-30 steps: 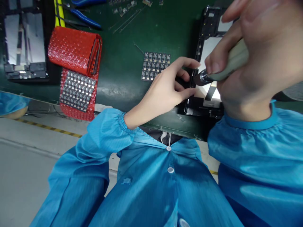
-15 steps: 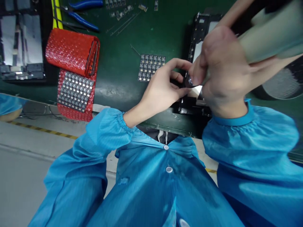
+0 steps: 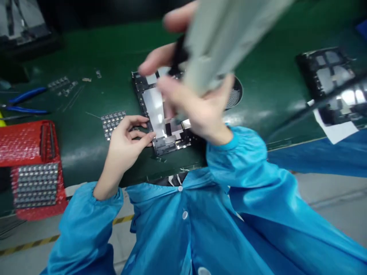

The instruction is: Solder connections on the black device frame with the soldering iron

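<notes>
I am resting the left hand (image 3: 126, 143) against the left edge of an opened device (image 3: 155, 107), thumb and forefinger standing apart along its rim and clamping nothing between them. The device is lying flat in the middle of the surface (image 3: 80, 156), towards the near edge. With the right hand (image 3: 210, 116) I am gripping a pale tool (image 3: 226, 36) above the device's right side; hand and tool are blurring, the forward fingers are reaching out past the body, and I cannot tell how firm the hold is or where the tip is pointing.

As for progress, the cover is off and the silvery plates are showing, so I am judging that the opening-up is done and that work inside is unfinished. The right part is hiding behind the hand, so I cannot tell which fixings are in place or how many are remaining.

Just left of the left hand, a panel of small boards (image 3: 111, 121) is lying flat, partly covered by that hand. Farther left, a larger panel (image 3: 37, 187) is resting on red bubble wrap (image 3: 21, 143). Another opened device (image 3: 325, 82) is lying well apart on the right.
</notes>
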The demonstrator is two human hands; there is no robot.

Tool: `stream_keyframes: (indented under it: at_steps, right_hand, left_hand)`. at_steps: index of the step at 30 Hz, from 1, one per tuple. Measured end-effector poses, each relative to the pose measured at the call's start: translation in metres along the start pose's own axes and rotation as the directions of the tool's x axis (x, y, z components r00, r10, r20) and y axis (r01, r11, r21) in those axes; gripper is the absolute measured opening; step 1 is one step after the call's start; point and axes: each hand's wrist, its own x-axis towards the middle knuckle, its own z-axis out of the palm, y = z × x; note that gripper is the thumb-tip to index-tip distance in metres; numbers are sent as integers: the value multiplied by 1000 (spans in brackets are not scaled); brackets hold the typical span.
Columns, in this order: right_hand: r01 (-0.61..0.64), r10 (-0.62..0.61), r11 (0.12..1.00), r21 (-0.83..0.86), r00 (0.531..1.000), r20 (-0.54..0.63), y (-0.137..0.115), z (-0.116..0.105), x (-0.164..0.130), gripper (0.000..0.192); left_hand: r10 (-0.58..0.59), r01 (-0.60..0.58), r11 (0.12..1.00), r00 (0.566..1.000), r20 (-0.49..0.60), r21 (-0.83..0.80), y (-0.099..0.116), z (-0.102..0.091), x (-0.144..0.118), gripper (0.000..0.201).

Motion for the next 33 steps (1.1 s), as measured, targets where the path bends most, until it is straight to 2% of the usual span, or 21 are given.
stream_keyframes:
  at_steps: [1,2,3,4,5,6,8,10,12,16,24,29,31,33]
  right_hand:
    - [32,-24,995,89,995,-97,7,-24,-5,58]
    - [36,-23,996,77,985,-169,17,-50,-9,59]
    - [115,-98,992,50,961,-260,30,-75,-13,55]
    - [91,-90,996,-12,943,-320,44,-97,-16,52]
    - [127,-139,990,-57,913,-383,60,-117,-18,54]
    - [143,-151,988,-50,905,-397,75,-132,-18,54]
    - [224,-212,974,-25,874,-437,101,-148,-17,72]
    - [287,-253,958,8,854,-455,117,-150,-14,81]
    - [311,-267,950,24,851,-452,120,-144,-12,77]
    - [322,-275,946,39,859,-431,112,-135,-11,62]
    - [302,-296,952,-54,858,-419,119,-140,-12,67]
    - [306,-298,951,-51,855,-424,115,-141,-17,64]
    - [222,-233,972,-73,893,-384,109,-142,-24,67]
    - [89,-120,990,-113,941,-317,105,-143,-31,73]
  left_hand:
    - [-10,10,1000,1000,1,5,1,0,0,48]
    - [-15,15,1000,1000,4,12,1,1,-1,49]
    - [-18,18,1000,1000,6,16,2,1,-1,50]
    - [-21,21,1000,1000,12,20,3,1,-1,49]
    - [-25,24,999,1000,19,25,3,0,-1,48]
    - [-26,25,999,999,24,33,4,-1,-1,47]
    - [-18,17,999,999,27,48,6,-2,-1,47]
    - [-5,3,999,1000,23,53,7,-3,-2,47]
    - [1,-2,999,1000,18,50,8,-4,-3,47]
    - [1,-2,998,1000,12,55,9,-3,-4,46]
    - [-8,8,996,1000,5,90,6,-3,-5,44]
    - [-7,6,997,1000,12,83,5,-1,-4,42]
    - [-11,10,997,1000,11,81,6,0,-4,42]
    - [-18,17,997,1000,11,75,6,0,-5,41]
